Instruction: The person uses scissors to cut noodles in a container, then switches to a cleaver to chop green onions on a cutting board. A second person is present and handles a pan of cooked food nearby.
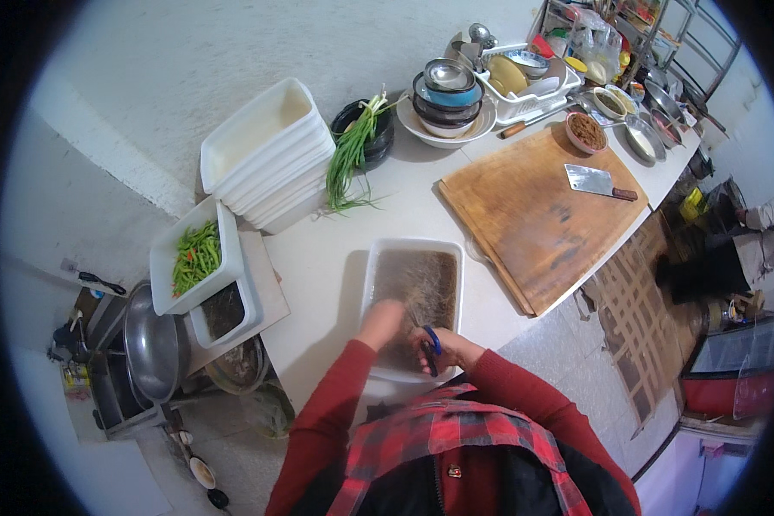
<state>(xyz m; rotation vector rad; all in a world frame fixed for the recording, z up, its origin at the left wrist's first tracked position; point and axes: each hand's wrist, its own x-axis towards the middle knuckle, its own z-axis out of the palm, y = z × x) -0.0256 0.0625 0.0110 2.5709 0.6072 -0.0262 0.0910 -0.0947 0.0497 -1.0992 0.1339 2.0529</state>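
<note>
A white plastic tub [462,271] stands before me on the table, holding thin brownish strands like glass noodles [429,274] in cloudy liquid. My right hand [450,348] grips a pair of scissors [434,342] with blue and black handles over the tub's near right part. The blades point up and left, towards the strands. Over the left side of the tub, my left hand [385,320] reaches in beside the blades. Its fingers are hidden from view, so whether they hold strands is unclear.
Right of the tub lies a wooden cutting board [535,219] with a cleaver [596,182] and a bowl of brown minced food [585,133]. Stacked white tubs [264,148], scallions [355,161] and a tub of green peppers [197,258] stand left. Stacked bowls [448,100] are behind.
</note>
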